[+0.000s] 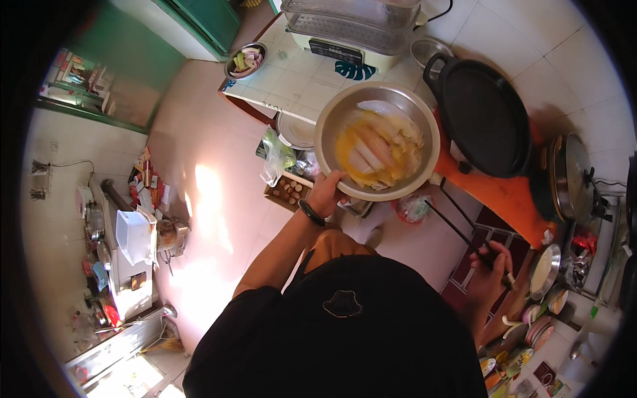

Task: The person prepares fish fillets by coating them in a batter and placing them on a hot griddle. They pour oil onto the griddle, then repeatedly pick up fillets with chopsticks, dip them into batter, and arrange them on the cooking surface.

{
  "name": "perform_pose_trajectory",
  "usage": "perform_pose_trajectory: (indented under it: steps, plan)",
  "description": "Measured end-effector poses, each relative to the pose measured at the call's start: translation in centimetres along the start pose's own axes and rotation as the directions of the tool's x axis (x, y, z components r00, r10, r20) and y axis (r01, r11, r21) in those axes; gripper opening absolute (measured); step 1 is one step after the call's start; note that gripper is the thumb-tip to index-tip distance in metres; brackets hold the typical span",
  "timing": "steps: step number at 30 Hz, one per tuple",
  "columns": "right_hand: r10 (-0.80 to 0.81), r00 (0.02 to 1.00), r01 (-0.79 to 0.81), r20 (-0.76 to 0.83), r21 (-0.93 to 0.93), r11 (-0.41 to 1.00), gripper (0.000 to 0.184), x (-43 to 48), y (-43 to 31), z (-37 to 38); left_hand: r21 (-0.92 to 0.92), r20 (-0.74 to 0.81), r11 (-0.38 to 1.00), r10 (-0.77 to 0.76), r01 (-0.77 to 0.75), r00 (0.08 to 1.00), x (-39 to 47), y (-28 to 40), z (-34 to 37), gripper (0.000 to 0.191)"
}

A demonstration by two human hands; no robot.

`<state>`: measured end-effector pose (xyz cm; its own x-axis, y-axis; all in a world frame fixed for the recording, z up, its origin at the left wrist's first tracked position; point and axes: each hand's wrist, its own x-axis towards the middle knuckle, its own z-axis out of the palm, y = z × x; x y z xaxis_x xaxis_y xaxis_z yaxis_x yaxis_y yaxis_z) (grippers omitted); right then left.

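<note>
My left hand (326,193) grips the near-left rim of a wide metal bowl (327,149), its thumb over the edge. Pale strips of what looks like fish or meat (380,147) lie in the bowl, coated with yellow liquid that looks like beaten egg. My right hand (490,261) holds a pair of dark chopsticks (450,221). Their tips are spread apart and point up-left, outside the bowl, below its right side. A black oval pan (485,119) with loop handles lies right of the bowl, above an orange surface.
A steamer (351,30) and a small bowl of cut vegetables (247,60) stand on the tiled counter (298,74). To the right are a lidded pan (575,176) and a metal dish with pale contents (545,272). Below the counter sits a box of eggs (288,193) beside plastic bags (273,156).
</note>
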<state>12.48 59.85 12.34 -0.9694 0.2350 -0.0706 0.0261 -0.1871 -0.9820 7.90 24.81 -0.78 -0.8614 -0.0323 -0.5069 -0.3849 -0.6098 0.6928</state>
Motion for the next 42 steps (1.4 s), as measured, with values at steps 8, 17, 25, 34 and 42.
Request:
perform_pose_trajectory:
  steps: [8, 17, 25, 34, 42]
  plan:
    - [0.137, 0.921, -0.175, 0.364, 0.074, 0.982, 0.037, 2.7, 2.1, 5.2, 0.334, -0.107, 0.943, 0.035, 0.003, 0.994, -5.1, 2.9, 0.4, 0.023]
    - [-0.019, 0.429, 0.356, 0.903, -0.15, 0.922, 0.023, 0.4, 3.5, 11.8, 0.291, -0.199, 0.954, 0.127, -0.065, 0.972, -9.0, 1.6, -0.8, 0.026]
    - [-0.114, 0.032, 0.844, 0.993, 0.034, 0.535, 0.045, -1.2, 6.5, 12.5, 0.371, -0.331, 0.924, 0.227, -0.094, 0.916, -12.0, -3.8, -0.2, 0.018]
    - [-0.153, 0.069, 0.932, 0.986, -0.009, 0.363, 0.044, -0.6, 6.8, 13.8, -0.006, -0.357, 0.99, 0.131, -0.142, 0.925, -13.0, -5.0, -1.1, 0.022]
    - [-0.026, 0.423, 0.519, 0.906, -0.219, 0.827, 0.023, 1.6, 4.2, 17.2, 0.051, -0.259, 0.988, 0.153, -0.144, 0.954, -16.2, -4.3, -3.7, 0.023]
